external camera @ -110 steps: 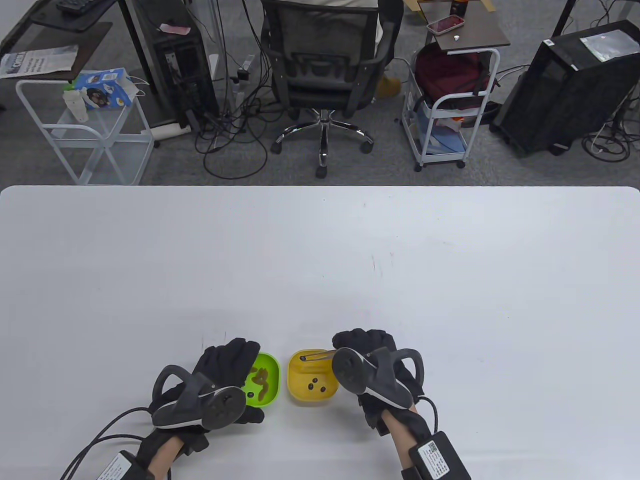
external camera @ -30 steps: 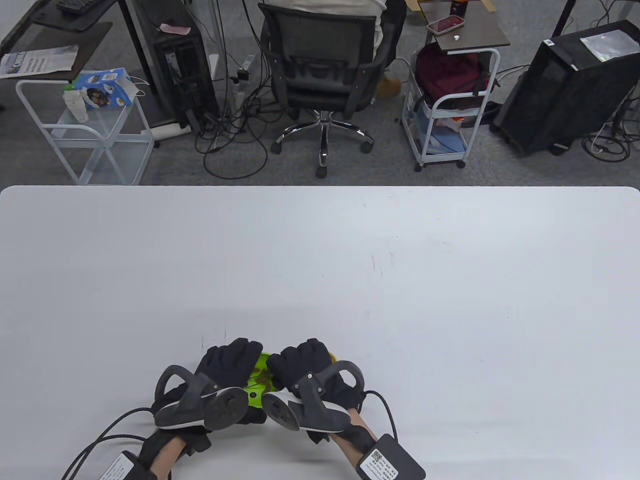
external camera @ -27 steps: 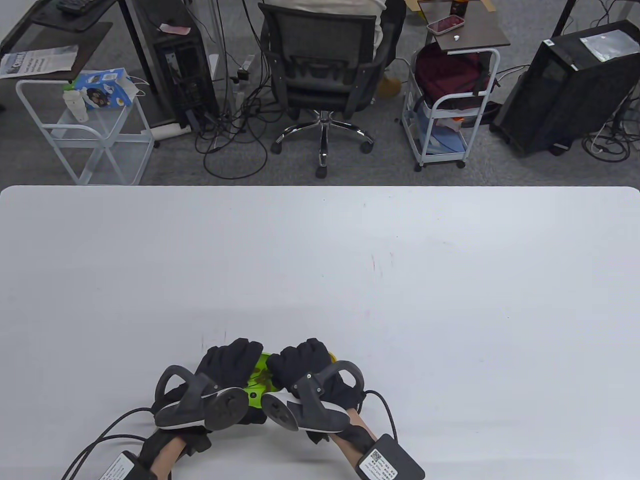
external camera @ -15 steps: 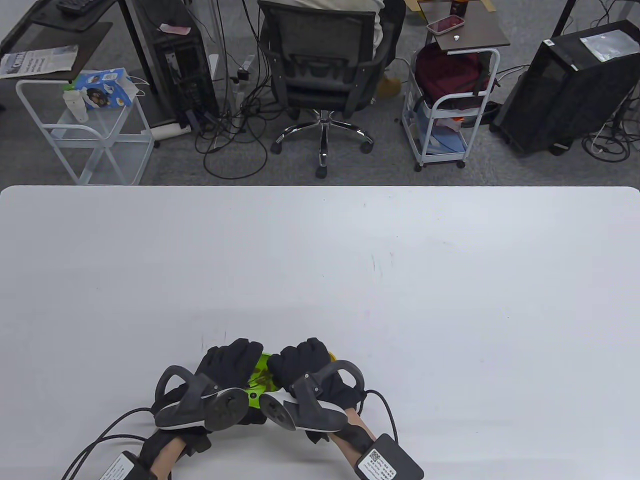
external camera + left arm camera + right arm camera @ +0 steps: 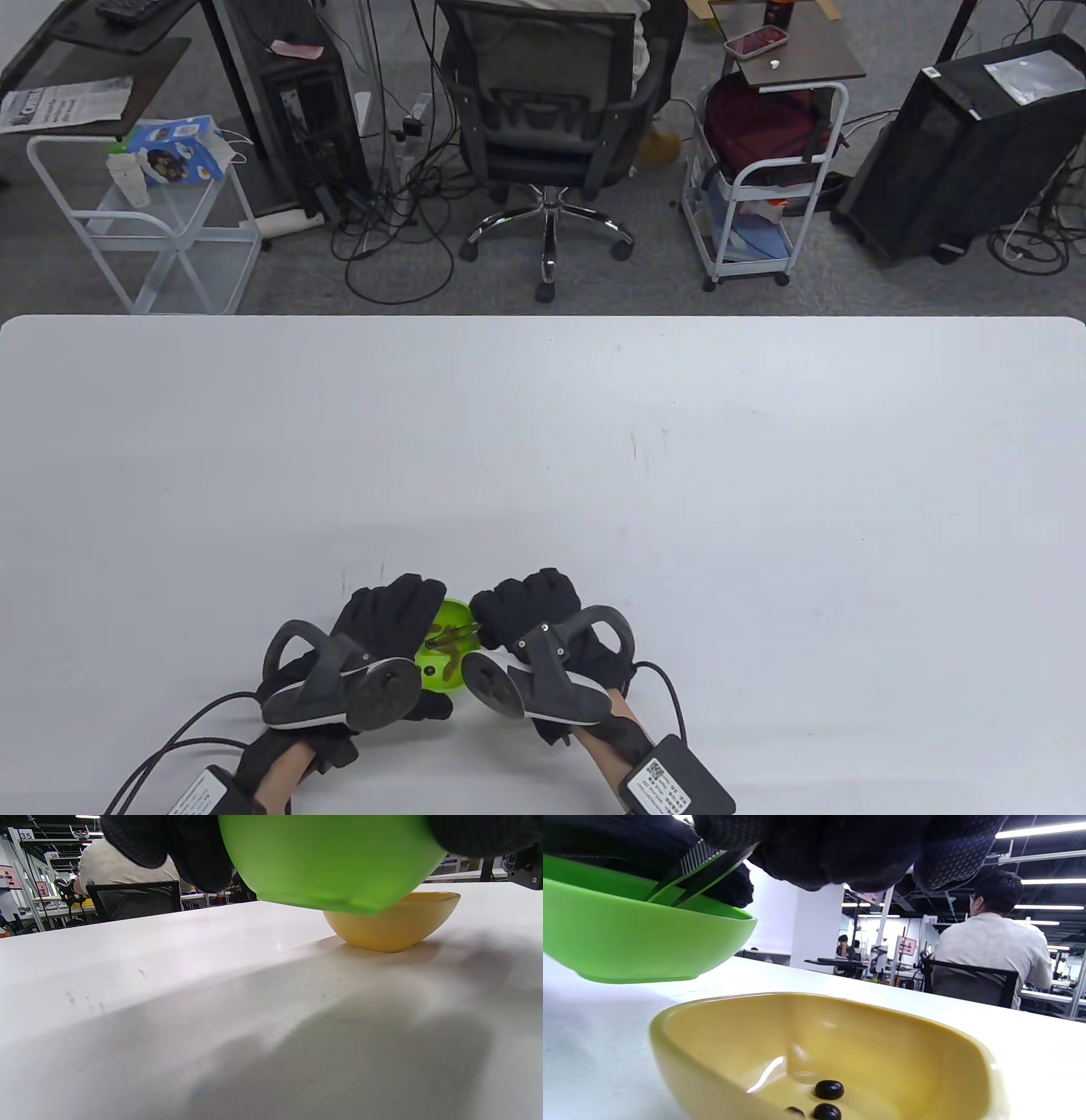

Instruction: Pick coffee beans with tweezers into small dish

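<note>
My left hand (image 5: pixel 405 613) grips the left rim of the green dish (image 5: pixel 439 672), which holds brown coffee beans (image 5: pixel 450 654). In the left wrist view the green dish (image 5: pixel 331 857) fills the top, with my fingers (image 5: pixel 191 853) on it. My right hand (image 5: pixel 509 613) pinches the tweezers (image 5: pixel 456 632), whose tips reach left into the green dish. In the right wrist view the tweezers (image 5: pixel 700 870) slant down behind the rim of the green dish (image 5: pixel 636 938); the tips are hidden. The yellow dish (image 5: pixel 712 1039) stands just right of it with three dark beans (image 5: pixel 829 1089) inside. My right hand hides it in the table view.
The white table (image 5: pixel 594 441) stretches far beyond both dishes. An office chair (image 5: pixel 547 110), carts and computer towers stand on the floor past its far edge. The yellow dish also shows in the left wrist view (image 5: pixel 394 921), close behind the green dish.
My right hand moved from the yellow dish to the green dish, then in the last half second shifted slightly right, so the tweezers now show. My left hand has stayed put.
</note>
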